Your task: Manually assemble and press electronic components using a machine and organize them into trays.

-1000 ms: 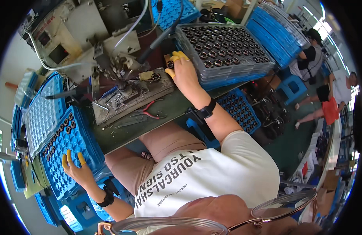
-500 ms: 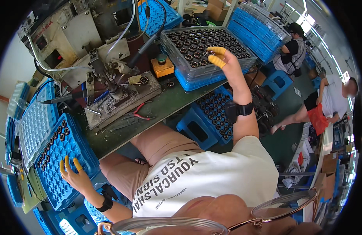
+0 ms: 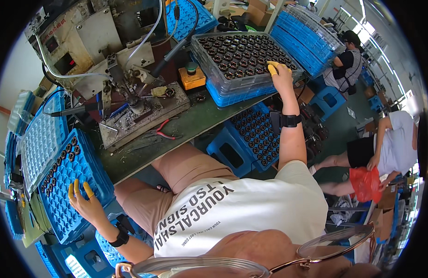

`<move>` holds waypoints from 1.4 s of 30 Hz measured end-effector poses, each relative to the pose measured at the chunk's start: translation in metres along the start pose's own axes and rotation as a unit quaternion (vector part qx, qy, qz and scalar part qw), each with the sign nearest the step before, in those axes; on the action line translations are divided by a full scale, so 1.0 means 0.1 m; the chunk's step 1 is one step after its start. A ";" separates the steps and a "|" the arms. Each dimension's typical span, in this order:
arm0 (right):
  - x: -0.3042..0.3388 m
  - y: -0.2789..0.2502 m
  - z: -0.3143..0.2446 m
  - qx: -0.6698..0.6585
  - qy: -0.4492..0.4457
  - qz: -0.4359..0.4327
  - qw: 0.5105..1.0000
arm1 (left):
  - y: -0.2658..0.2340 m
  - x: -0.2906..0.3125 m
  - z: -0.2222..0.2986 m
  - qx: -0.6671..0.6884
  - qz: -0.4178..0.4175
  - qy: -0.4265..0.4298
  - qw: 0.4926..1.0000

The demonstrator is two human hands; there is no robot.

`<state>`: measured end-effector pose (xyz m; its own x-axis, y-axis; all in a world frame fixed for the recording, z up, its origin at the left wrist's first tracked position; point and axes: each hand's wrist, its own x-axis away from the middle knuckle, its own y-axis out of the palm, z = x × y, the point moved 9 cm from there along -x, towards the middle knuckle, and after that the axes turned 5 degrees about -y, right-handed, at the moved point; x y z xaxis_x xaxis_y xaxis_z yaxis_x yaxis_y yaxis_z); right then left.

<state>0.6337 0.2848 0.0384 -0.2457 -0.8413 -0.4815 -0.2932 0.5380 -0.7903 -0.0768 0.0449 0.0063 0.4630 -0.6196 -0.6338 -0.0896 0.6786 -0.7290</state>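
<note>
Item one: my left hand [image 3: 84, 204], lower left of the frame, lies flat on the blue compartment tray [image 3: 70, 185]. Fingers are spread, with yellow finger cots on at least two of them; nothing is pinched. A black wristband [image 3: 119, 236] sits on that wrist.

Item two: the blue compartment tray runs up the left side. Its upper rows hold small dark round parts [image 3: 61, 164]; the cells under my palm look bare.

Item three: my right hand [image 3: 281, 74], upper centre-right, reaches to the near right edge of the grey parts tray [image 3: 244, 58]. The yellow-capped fingertips are curled together at the tray rim; I cannot tell whether they grip a part. A black wrist strap [image 3: 288, 120] sits on the forearm.

Item four: the grey parts tray is filled with rows of dark ring-shaped pieces and stands stacked on a blue crate [image 3: 232, 97].

Item five: a second blue tray of dark parts [image 3: 258, 134] sits below the bench edge, just under my right forearm.

Item six: a metal press fixture [image 3: 135, 99], upper centre-left, with hoses and cables.

Item seven: red-handled pliers [image 3: 165, 129] on the green bench top [image 3: 195, 123].

Item eight: two other people [image 3: 362, 148], seated at right, well apart from my hands.
</note>
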 end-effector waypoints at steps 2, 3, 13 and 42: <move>0.05 -0.02 -0.12 0.035 0.006 -0.003 0.999 | 0.01 0.00 0.00 0.007 -0.003 0.007 1.000; 0.05 -0.04 -0.15 0.071 0.011 -0.006 0.997 | 0.01 0.00 -0.01 0.008 -0.002 0.006 1.000; -0.02 -0.22 -0.42 0.108 -0.030 -0.025 0.993 | 0.01 0.02 -0.03 0.010 -0.004 0.005 1.000; 0.35 -0.55 -1.16 0.057 -0.351 0.159 0.921 | -0.16 -0.13 0.22 0.185 -0.110 0.026 0.976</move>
<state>0.5337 0.2318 0.1091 0.3680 -0.4901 -0.7902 -0.2012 0.7877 -0.5822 -0.0618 0.0506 0.0319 0.3896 -0.7790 -0.4913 0.3357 0.6169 -0.7119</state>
